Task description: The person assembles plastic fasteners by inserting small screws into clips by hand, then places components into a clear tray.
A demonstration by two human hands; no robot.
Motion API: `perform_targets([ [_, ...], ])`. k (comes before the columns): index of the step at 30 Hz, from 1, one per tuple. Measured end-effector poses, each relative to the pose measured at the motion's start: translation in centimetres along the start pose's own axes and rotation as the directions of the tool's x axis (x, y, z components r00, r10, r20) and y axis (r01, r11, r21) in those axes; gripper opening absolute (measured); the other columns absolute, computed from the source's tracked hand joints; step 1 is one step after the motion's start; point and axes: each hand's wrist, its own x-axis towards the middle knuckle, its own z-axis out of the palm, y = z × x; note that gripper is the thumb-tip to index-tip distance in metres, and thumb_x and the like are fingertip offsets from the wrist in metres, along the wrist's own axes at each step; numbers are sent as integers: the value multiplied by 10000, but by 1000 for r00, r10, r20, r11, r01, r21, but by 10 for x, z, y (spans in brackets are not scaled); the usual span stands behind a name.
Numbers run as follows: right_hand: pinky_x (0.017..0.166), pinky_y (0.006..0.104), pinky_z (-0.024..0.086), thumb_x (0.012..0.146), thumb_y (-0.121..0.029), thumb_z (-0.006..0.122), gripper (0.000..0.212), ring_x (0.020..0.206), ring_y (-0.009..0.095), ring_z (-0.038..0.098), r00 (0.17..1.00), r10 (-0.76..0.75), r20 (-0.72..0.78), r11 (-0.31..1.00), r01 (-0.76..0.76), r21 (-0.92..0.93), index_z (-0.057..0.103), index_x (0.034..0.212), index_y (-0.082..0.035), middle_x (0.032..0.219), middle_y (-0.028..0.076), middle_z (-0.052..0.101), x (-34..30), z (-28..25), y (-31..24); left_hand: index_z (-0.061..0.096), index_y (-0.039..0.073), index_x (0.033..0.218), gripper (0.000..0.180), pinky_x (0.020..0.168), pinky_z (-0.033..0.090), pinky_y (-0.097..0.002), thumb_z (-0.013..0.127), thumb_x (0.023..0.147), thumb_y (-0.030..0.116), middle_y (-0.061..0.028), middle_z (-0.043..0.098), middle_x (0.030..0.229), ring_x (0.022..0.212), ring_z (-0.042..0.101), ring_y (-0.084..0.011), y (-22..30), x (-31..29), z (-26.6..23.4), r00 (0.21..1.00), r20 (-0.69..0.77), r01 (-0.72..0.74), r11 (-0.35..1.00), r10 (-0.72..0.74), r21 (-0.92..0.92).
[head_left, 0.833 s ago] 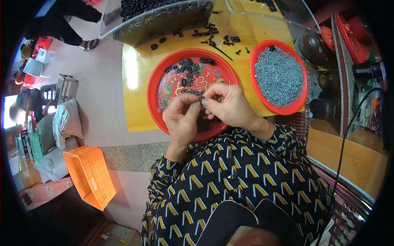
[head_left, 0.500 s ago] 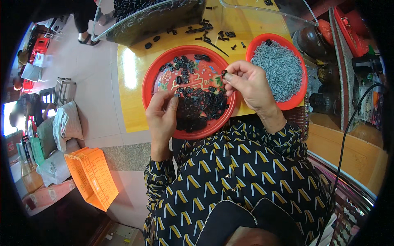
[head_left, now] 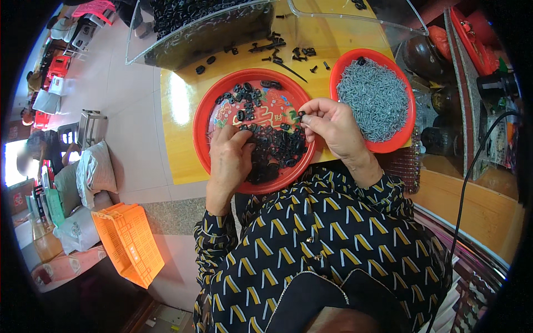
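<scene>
In front of me a round red tray [head_left: 201, 150] with a printed bottom holds many small black plastic parts [head_left: 277, 145]. My left hand [head_left: 230, 158] is over the tray's left side, its fingers bent down at the edge of the pile; whether they pinch a part is hidden. Above the tray's right rim, my right hand [head_left: 336, 127] pinches a small black part [head_left: 302, 115] between thumb and fingertips. To the right of that hand stands a red basin [head_left: 412, 105] full of silvery screws [head_left: 373, 97], with one black part lying on top.
Clear plastic bins stand at the far edge of the yellow table [head_left: 180, 133]; the left bin [head_left: 216, 36] is full of black parts. Loose black pieces and a thin black rod [head_left: 290, 71] lie before them. An orange crate [head_left: 130, 241] sits at lower left. A black cable [head_left: 459, 222] hangs at right.
My left hand has moved slightly right and its fingers now bend further over the tray. My right hand has dropped a little, still pinching the black part. A walking person's foot has left the upper left.
</scene>
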Motion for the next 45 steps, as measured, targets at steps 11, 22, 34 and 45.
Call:
perform_targets([
  [11, 504, 179, 452, 782, -14, 523, 96, 577, 58, 518, 996, 80, 51, 996, -77, -54, 538, 869, 25, 717, 27, 546, -1, 17, 7, 581, 22, 784, 233, 657, 386, -370, 546, 570, -63, -121, 492, 748, 731, 468, -297, 2, -4, 16, 988, -65, -133, 986, 140, 100],
  [22, 593, 228, 489, 812, -40, 531, 91, 672, 102, 555, 960, 97, 262, 947, -170, 274, 529, 890, 7, 773, 44, 554, -2, 36, 10, 546, -17, 926, 125, 618, 462, -243, 520, 804, -16, -70, 574, 800, 681, 554, -146, 14, -8, 5, 886, 249, 193, -178, -390, -965],
  [34, 651, 254, 505, 841, -49, 486, 89, 712, 126, 575, 932, 165, 322, 843, -303, 445, 515, 911, -4, 810, 59, 566, -1, 51, 13, 543, -20, 912, 141, 679, 497, -293, 540, 774, -49, -127, 590, 872, 754, 589, -194, 16, -18, 13, 850, 273, 137, -313, -450, -940],
  [45, 680, 262, 503, 837, -48, 493, 98, 744, 117, 567, 967, 103, 234, 893, -193, 407, 517, 917, 4, 837, 60, 560, 2, 50, 10, 545, -35, 934, 196, 704, 471, -246, 581, 743, -59, -100, 594, 854, 761, 576, -147, 14, -21, 10, 886, 215, 144, -196, -410, -970],
])
